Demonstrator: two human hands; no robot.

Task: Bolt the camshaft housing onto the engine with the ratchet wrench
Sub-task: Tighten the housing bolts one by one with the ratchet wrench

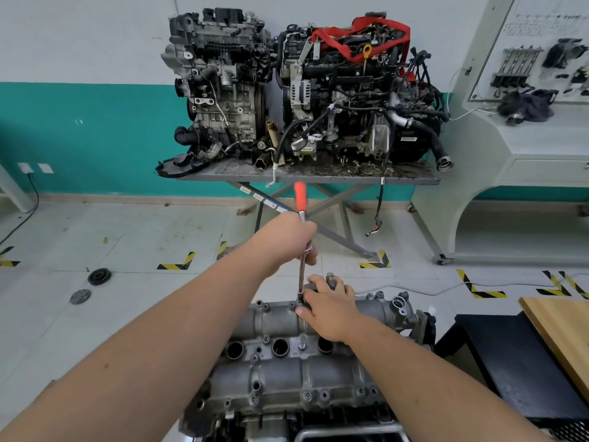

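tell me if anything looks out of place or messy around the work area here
Two round black parts lie loose on the floor at the left, away from any bench. Small clips and hardware are scattered over the dirty steel table under the two stored engines. The camshaft housing itself looks seated level.

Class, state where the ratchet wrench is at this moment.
In the head view, centre frame, the ratchet wrench stands upright on the camshaft housing's far edge, gripped by the left hand, its socket end beside the right hand.

bolt under socket: hidden | engine (287, 393): cut off at bottom edge | ratchet wrench (301, 218) head: hidden by left hand (287, 237)
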